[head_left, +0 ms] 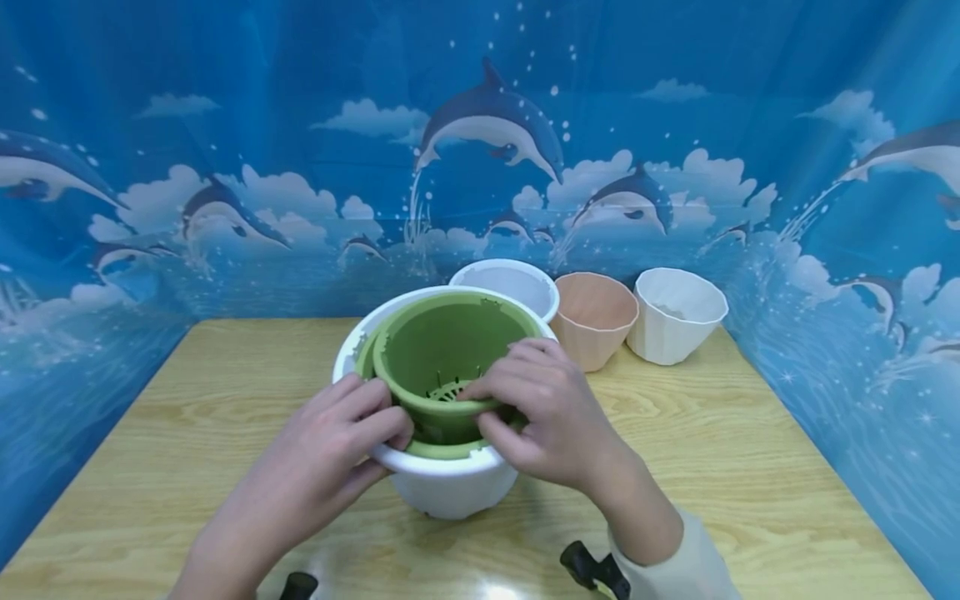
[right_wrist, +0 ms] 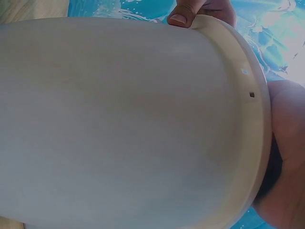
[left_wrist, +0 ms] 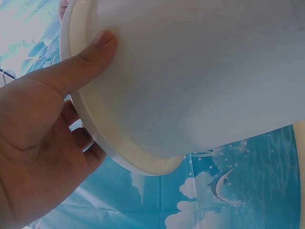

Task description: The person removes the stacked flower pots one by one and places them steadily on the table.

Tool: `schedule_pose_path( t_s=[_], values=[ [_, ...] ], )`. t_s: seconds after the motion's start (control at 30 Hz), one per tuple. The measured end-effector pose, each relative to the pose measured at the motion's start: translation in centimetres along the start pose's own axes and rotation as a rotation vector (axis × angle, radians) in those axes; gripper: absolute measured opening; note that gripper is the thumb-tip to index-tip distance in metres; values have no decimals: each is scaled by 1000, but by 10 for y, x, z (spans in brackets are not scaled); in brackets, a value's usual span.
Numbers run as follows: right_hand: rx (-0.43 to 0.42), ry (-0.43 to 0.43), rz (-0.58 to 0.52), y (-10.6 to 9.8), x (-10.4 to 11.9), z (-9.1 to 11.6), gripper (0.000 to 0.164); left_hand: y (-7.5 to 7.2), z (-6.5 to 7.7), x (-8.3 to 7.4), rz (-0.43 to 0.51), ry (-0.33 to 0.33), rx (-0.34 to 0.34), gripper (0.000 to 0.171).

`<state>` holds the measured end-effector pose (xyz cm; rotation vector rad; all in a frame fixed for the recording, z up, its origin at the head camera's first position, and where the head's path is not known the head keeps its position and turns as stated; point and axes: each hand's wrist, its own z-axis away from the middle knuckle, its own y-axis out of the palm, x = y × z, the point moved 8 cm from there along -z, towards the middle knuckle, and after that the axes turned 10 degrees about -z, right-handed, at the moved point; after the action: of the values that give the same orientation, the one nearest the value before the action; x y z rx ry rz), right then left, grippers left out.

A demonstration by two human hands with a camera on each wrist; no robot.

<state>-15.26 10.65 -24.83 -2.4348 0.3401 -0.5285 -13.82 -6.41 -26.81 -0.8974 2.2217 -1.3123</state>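
A large white plant pot stands at the middle of the table, its rim facing up toward me. Nested in it is a green pot, its rim showing, and a smaller green pot with a slotted bottom sits tilted inside that. My left hand grips the white rim, its thumb on the outer wall and its fingers over the edge. With my right hand I pinch the small green pot's near right rim, fingers inside and thumb outside. The white wall fills most of both wrist views.
Behind on the right stand a white round pot, a terracotta-coloured pot and a white faceted pot. Two black-handled things, one black handle by the right sleeve, lie at the wooden table's near edge. A dolphin-printed curtain encloses the back and sides.
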Motion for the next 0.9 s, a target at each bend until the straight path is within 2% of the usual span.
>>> schedule_pose_path(
  t_s=[0.33, 0.57, 0.9],
  values=[
    [-3, -13, 1, 1, 0, 0, 16, -1, 0, 0, 4, 5, -3, 33],
    [31, 4, 3, 2, -1, 2, 23, 0, 0, 0, -6, 13, -13, 35],
    [-32, -9, -41, -4, -5, 1, 18, -1, 0, -1, 7, 15, -21, 35]
  ],
)
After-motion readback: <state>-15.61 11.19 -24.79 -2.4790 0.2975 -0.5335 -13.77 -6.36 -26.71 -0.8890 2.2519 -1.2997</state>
